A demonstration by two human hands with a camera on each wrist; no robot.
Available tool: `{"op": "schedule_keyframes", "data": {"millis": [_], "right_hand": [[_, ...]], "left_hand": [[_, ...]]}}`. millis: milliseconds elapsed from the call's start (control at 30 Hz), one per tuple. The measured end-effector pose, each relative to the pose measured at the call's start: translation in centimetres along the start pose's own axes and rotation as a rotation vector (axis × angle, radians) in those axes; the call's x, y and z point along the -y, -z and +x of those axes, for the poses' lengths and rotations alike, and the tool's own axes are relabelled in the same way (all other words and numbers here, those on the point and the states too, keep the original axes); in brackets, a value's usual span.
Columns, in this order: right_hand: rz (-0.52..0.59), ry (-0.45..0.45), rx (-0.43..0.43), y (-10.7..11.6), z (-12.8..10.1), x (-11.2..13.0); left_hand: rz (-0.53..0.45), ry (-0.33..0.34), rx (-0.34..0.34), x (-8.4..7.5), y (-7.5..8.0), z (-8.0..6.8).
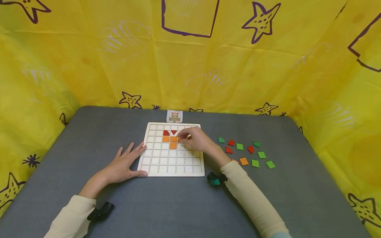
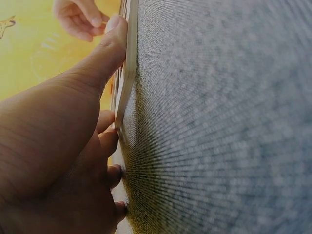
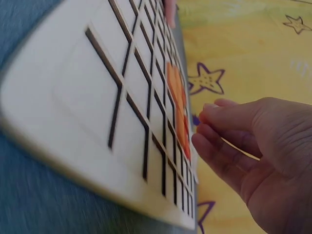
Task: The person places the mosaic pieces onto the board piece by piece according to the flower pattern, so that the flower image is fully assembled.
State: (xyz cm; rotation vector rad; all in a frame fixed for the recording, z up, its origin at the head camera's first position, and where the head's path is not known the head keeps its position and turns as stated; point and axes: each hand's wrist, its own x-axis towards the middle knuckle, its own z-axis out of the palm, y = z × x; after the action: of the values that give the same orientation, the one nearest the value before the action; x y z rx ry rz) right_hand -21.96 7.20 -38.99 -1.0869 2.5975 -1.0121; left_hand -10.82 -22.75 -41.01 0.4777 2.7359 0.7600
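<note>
A white gridded board [image 1: 172, 161] lies on the grey table. My left hand [image 1: 122, 167] rests with spread fingers at its left edge, the thumb [image 2: 114, 36] at the near left corner. Over the upper right part of the board, my right hand [image 1: 194, 138] pinches a small reddish tile [image 3: 201, 117] between thumb and fingertips, mostly hidden by them. Beneath and beside those fingertips are orange square tiles [image 1: 173, 145] set in the grid. Farther up the board sit a red quarter-round tile [image 1: 166, 133] and a red triangle tile [image 1: 174, 132].
A small pattern card [image 1: 174, 116] lies just beyond the board's far edge. Loose green squares [image 1: 255, 163], red quarter-rounds [image 1: 228, 150], green quarter-rounds [image 1: 221, 140] and an orange square [image 1: 244, 161] are scattered to the right. A yellow printed cloth [image 1: 178, 72] surrounds the table.
</note>
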Motion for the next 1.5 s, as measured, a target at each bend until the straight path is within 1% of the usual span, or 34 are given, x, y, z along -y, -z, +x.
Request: {"op": "schedule_keyframes", "data": {"millis": [200, 367, 467, 567, 800, 900, 1033, 1167, 1267, 1500], "right_hand": [[0.0, -0.028, -0.027, 1.6, -1.0, -1.5], [-0.049, -0.057, -0.032, 3.0, -2.2, -2.9], [-0.069, -0.084, -0.033, 4.0, -3.1, -3.8], [-0.078, -0.113, -0.021, 4.9, -4.1, -4.6], [-0.091, -0.119, 0.002, 6.8, -6.1, -6.2], [-0.098, -0.138, 0.009, 7.4, -6.8, -6.7], [-0.117, -0.189, 0.055, 7.9, -7.6, -7.3], [-0.125, -0.216, 0.091, 8.0, -7.9, -7.6], [-0.123, -0.221, 0.088, 8.1, -8.0, -7.6], [-0.143, -0.221, 0.048, 8.3, -8.2, -7.7]], "left_hand": [[0.003, -0.005, -0.006, -0.1, 0.2, -0.1], [0.009, -0.006, -0.016, -0.2, 0.3, -0.4], [0.007, -0.019, -0.021, -0.2, 0.3, -0.3], [0.005, -0.019, -0.02, -0.3, 0.3, -0.2], [0.005, -0.016, -0.017, -0.5, 0.2, -0.3], [0.004, -0.022, -0.02, -0.4, 0.1, -0.3], [0.005, -0.011, -0.011, -0.3, 0.0, -0.3], [0.005, 0.003, -0.004, -0.2, 0.0, -0.4], [0.002, 0.0, -0.006, -0.2, 0.1, -0.4], [-0.003, -0.002, -0.002, -0.3, 0.1, -0.2]]}}
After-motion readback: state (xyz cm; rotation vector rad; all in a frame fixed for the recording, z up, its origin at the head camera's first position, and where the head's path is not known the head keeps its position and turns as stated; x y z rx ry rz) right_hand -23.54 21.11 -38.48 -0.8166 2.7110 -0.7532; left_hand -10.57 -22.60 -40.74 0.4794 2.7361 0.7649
